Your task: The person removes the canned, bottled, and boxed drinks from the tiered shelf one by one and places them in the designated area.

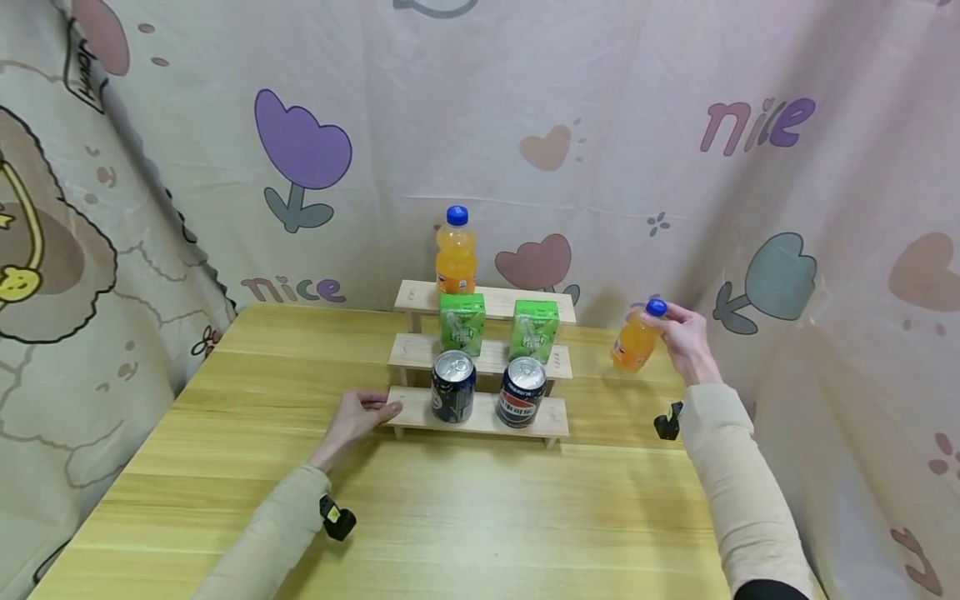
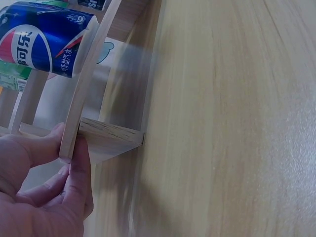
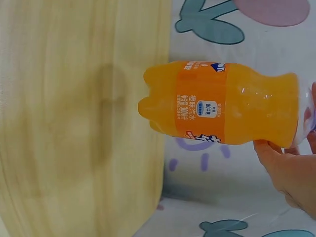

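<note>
By its neck, just under the blue cap, my right hand (image 1: 686, 337) holds an orange soda bottle (image 1: 634, 343), tilted and raised over the table's right side. The right wrist view shows the bottle's (image 3: 212, 103) orange label and its base above the wood. My left hand (image 1: 362, 421) pinches the left end of the lowest step of a wooden three-step rack (image 1: 480, 423), thumb on top and fingers beneath. Two dark blue cola cans, one left (image 1: 453, 387) and one right (image 1: 521, 393), stand on that step. A second orange soda bottle (image 1: 456, 254) stands on the top step.
On the middle step stand two green drink cartons, left (image 1: 462, 325) and right (image 1: 534, 331). The rack rests on a wood-grain table (image 1: 480, 517). A patterned curtain (image 1: 622, 108) hangs behind the table and along both sides.
</note>
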`<state>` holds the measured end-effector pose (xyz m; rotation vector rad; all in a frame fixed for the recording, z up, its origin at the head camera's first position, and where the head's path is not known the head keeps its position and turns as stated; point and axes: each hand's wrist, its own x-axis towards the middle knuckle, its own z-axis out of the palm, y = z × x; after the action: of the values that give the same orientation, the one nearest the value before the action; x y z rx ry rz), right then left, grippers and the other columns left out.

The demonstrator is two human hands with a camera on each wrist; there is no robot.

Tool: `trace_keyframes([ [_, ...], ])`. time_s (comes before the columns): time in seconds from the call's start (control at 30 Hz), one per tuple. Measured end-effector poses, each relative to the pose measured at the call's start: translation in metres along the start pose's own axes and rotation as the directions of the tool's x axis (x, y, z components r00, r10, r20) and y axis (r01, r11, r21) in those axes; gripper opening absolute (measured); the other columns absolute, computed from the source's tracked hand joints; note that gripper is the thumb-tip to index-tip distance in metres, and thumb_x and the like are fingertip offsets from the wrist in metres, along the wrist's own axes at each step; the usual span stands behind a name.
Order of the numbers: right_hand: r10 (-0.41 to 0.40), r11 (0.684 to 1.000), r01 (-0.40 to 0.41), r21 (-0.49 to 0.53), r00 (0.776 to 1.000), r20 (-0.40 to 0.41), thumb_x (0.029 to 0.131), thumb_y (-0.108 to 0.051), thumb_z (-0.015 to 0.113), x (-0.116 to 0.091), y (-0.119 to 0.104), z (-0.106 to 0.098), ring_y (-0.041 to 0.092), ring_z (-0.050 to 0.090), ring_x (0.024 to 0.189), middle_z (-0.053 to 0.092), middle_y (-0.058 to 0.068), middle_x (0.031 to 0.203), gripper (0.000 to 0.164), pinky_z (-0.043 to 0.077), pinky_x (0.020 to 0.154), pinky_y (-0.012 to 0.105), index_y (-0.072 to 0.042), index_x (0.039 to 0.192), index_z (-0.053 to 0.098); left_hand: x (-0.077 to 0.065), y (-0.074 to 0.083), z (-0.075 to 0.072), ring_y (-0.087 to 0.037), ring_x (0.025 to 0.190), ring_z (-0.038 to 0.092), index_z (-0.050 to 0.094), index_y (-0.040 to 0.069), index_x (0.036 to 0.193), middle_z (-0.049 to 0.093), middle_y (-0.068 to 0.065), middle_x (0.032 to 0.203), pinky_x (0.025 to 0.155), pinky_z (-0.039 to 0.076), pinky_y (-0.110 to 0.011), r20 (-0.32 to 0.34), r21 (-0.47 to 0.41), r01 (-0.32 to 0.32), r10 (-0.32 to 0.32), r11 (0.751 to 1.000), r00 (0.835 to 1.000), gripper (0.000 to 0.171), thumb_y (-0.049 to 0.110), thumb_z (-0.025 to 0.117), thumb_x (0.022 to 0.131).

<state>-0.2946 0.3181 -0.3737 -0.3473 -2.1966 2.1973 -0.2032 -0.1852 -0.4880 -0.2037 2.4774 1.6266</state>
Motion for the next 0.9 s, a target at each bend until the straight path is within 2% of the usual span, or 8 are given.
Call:
trace_keyframes([
  [0.13,0.027,1.0,-0.027,-0.002,0.999,-0.033,0.092,-0.008,0.072,0.0,0.011,-0.002,0.007,0.048,0.105,0.061,-0.014,0.098,0.043,0.02,0.129,0.044,-0.01,0.134,0.061,0.0,0.0,0.0,-0.035,0.11,0.067,0.058,-0.013,0.127,0.066,-0.031,0.125,0.093,0.058,-0.039,0.0,0.004,-0.004,0.004,1.0,1.0,0.052,0.023,0.073,0.093],
  [0.37,0.068,0.998,-0.067,0.017,0.994,-0.082,0.092,-0.005,0.072,0.002,0.027,-0.005,0.005,0.051,0.099,0.062,-0.015,0.092,0.021,0.024,0.128,0.041,-0.019,0.108,0.07,0.0,0.0,0.0,-0.037,0.11,0.067,0.059,-0.014,0.127,0.066,-0.032,0.124,0.093,0.058,-0.039,-0.005,0.022,-0.015,0.015,1.0,1.0,0.052,0.023,0.073,0.093],
  [0.5,0.077,0.997,-0.077,0.008,0.993,-0.092,0.093,-0.005,0.07,0.003,0.034,-0.006,0.005,0.051,0.099,0.061,-0.016,0.092,0.021,0.024,0.128,0.041,-0.017,0.111,0.068,0.0,-0.001,0.0,-0.038,0.113,0.066,0.059,-0.013,0.127,0.065,-0.031,0.125,0.095,0.057,-0.04,-0.006,0.02,-0.013,0.013,1.0,1.0,0.051,0.023,0.073,0.094],
  [0.7,0.073,0.997,-0.075,-0.008,0.993,-0.09,0.094,-0.007,0.069,0.004,0.041,-0.009,0.005,0.05,0.102,0.058,-0.014,0.098,0.031,0.023,0.128,0.042,-0.014,0.124,0.065,0.001,-0.002,0.001,-0.038,0.113,0.066,0.059,-0.012,0.127,0.066,-0.031,0.125,0.095,0.057,-0.041,-0.01,0.015,-0.009,0.009,1.0,1.0,0.051,0.023,0.073,0.093],
  [0.9,0.05,0.998,-0.052,-0.027,0.997,-0.059,0.095,-0.009,0.069,0.005,0.046,-0.012,0.005,0.051,0.101,0.06,-0.015,0.099,0.023,0.022,0.128,0.044,-0.017,0.115,0.064,0.001,-0.002,0.0,-0.033,0.108,0.067,0.06,-0.012,0.125,0.068,-0.03,0.121,0.092,0.057,-0.038,-0.014,0.026,-0.006,0.007,1.0,1.0,0.05,0.024,0.074,0.093],
])
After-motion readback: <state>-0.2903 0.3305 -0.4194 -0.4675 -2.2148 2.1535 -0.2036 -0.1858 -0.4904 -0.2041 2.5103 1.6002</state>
